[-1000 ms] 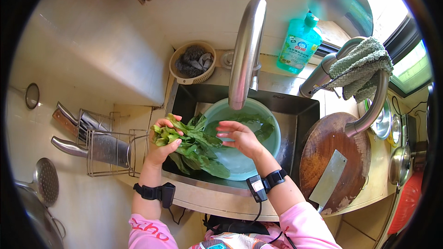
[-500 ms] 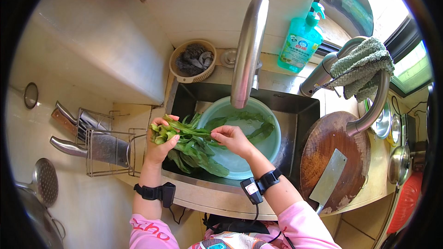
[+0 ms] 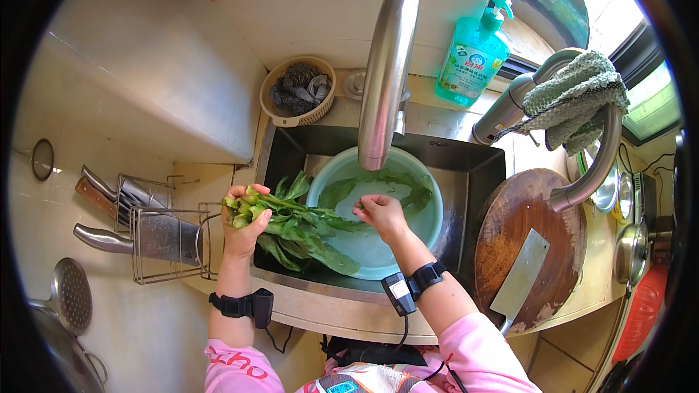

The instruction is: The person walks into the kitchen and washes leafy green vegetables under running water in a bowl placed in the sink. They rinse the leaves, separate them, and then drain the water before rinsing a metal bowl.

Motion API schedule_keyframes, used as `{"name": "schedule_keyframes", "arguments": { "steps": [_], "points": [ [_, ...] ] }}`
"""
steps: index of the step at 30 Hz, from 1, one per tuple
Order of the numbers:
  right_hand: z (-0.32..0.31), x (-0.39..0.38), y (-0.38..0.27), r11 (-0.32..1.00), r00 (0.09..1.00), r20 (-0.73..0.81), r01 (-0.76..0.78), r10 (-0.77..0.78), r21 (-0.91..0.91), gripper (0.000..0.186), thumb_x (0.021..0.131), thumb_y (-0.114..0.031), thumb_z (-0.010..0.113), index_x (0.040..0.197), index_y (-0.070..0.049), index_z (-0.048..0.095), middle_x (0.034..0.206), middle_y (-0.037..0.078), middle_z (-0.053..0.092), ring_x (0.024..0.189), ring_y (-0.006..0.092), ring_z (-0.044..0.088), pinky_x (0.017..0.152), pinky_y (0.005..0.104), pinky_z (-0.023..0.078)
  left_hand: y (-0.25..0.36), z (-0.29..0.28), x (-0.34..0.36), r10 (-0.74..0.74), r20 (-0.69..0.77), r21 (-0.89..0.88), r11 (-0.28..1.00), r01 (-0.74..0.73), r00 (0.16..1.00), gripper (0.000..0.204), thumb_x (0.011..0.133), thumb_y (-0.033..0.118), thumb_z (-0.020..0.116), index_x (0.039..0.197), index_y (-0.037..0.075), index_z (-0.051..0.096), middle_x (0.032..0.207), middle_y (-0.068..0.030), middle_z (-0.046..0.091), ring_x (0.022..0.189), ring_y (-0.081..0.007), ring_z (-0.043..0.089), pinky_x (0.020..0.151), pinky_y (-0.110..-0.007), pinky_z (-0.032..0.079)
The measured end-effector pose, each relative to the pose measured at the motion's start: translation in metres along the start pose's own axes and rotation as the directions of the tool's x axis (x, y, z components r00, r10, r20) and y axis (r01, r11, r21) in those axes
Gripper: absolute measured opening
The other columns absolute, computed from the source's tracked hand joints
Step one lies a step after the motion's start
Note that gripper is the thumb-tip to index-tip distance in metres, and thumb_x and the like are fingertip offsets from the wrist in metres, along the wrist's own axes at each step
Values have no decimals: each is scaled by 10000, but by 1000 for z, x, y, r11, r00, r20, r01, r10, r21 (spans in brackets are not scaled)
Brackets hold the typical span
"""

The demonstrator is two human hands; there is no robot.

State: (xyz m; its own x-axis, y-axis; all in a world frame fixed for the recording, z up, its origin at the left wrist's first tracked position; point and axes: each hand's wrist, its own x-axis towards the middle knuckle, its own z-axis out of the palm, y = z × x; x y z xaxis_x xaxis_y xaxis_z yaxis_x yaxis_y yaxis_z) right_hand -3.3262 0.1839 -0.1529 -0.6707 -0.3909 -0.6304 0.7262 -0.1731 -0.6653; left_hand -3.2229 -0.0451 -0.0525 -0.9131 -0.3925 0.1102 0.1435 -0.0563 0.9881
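Note:
A bunch of long leafy greens (image 3: 300, 239) lies across the left side of a pale green basin (image 3: 432, 233). My left hand (image 3: 247, 227) is closed around the light stem ends, and the leaves trail rightward over the basin rim. Above the basin, my right hand (image 3: 384, 217) has its thumb and fingers pinched together near the leaf tips. What sits in that pinch is too small to make out. More green leaves (image 3: 397, 182) float in the water toward the basin's far side. The basin stands in a dark sink (image 3: 477, 167).
A steel faucet (image 3: 389, 76) arches over the basin. On the right, a cleaver (image 3: 521, 271) rests on a round wooden chopping board (image 3: 499, 236). A knife rack (image 3: 149, 276) is at left. Behind the sink are a scourer basket (image 3: 314, 115) and a teal pump bottle (image 3: 472, 62).
My left hand has shifted slightly left with the greens. My right hand has moved right, away from the bunch it was touching, and stays pinched.

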Motion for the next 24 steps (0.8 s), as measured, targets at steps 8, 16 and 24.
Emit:
{"name": "schedule_keyframes", "arguments": {
  "steps": [8,16,24],
  "points": [
    [37,-23,-22,827,877,422,403,-228,-392,231,823,-150,664,978,20,647,885,53,641,754,87,580,679,223,472,2,11,3,-16,89,35,999,13,996,430,693,-92,618,1020,84,402,1071,-123,546,920,-141,532,837,-284,434],
    [36,-16,-17,953,944,309,195,-119,-231,166,864,-143,611,953,-2,612,884,17,616,775,97,590,688,212,463,-3,7,3,19,66,25,999,-21,998,451,696,-95,621,1041,93,398,1063,-109,546,923,-128,524,832,-272,432],
    [-21,17,5,932,829,-429,291,-359,-218,133,866,-53,535,968,13,588,902,76,608,816,157,607,697,247,496,-3,-5,-2,21,54,24,999,-22,998,484,697,-93,626,1071,101,387,1072,-107,550,926,-129,524,824,-266,434]
  ]
}}
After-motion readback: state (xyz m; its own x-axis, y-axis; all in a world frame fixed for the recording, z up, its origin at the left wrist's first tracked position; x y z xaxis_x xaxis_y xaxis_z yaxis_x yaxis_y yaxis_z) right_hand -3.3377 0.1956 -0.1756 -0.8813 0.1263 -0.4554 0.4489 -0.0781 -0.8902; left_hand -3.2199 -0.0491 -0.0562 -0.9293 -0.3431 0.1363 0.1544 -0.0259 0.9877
